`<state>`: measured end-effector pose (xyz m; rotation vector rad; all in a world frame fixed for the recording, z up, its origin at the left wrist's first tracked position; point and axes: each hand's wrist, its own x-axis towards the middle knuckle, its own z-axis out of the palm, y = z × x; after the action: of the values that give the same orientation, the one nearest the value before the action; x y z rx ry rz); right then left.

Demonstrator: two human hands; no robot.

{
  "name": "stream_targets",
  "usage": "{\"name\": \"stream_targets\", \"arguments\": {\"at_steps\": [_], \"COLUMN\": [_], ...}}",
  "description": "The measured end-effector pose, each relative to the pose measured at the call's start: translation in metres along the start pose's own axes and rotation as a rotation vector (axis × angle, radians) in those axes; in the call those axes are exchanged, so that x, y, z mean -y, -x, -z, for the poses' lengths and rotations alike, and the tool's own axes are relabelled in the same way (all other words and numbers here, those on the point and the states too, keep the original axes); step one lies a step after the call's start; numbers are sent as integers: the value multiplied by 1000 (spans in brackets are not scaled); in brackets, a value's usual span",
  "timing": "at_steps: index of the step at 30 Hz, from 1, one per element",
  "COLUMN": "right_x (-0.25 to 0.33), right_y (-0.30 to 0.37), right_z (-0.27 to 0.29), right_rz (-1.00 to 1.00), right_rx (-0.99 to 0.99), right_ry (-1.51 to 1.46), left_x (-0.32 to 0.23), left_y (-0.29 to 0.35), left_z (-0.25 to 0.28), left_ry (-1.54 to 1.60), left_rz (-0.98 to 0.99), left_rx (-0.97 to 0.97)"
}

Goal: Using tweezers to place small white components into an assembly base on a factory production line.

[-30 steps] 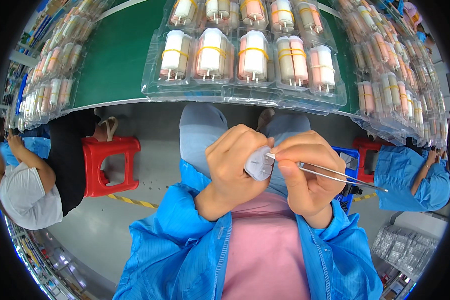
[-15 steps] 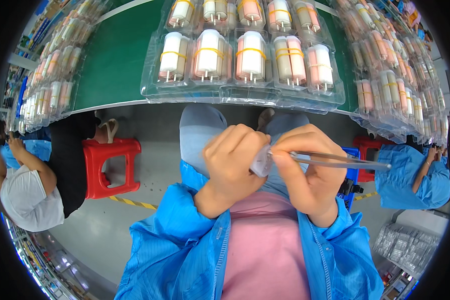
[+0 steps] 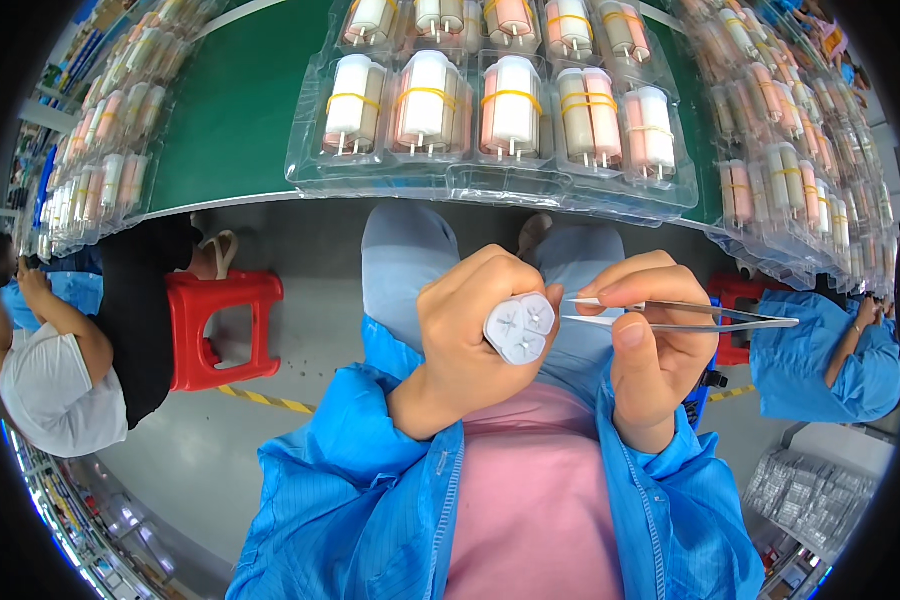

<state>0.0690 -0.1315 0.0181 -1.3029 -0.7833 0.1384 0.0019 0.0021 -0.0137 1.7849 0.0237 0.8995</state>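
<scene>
My left hand (image 3: pixel 468 325) is wrapped round a bundle of white cylindrical tubes, and the bundle's light grey end (image 3: pixel 520 330) faces up with three round lobes showing. The rest of the bundle is hidden in the palm. Just to the right, my right hand (image 3: pixel 660 350) grips metal tweezers (image 3: pixel 735 318) between thumb and fingers. Their two pale tips stand apart, point left towards the bundle and do not touch it. Ahead, on the green table, a clear plastic tray (image 3: pixel 450 180) holds several similar bundles (image 3: pixel 428 100) of white, pink and grey tubes, banded in yellow.
Stacked clear trays with more banded tubes stand at the table's left (image 3: pixel 110 195) and right (image 3: pixel 795 200). A red stool (image 3: pixel 225 330) and a seated person (image 3: pixel 60 370) are at the left; another person in blue (image 3: pixel 820 355) sits at the right. The green table (image 3: pixel 230 120) ends above my knees.
The tweezers have moved right, off the bundle's end, and their tips have spread apart. My left hand has turned the bundle, so its end now faces up more fully.
</scene>
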Motion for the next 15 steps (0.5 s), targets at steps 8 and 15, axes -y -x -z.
{"name": "stream_targets", "arguments": {"at_steps": [8, 15], "right_x": [2, 10], "right_y": [-2, -16], "right_z": [1, 6], "right_rz": [44, 59], "right_rx": [5, 239], "right_ry": [43, 112], "left_x": [-3, -6], "left_y": [-4, -4], "left_z": [-1, 8], "left_ry": [73, 402], "left_rz": [84, 394], "left_rx": [28, 352]}}
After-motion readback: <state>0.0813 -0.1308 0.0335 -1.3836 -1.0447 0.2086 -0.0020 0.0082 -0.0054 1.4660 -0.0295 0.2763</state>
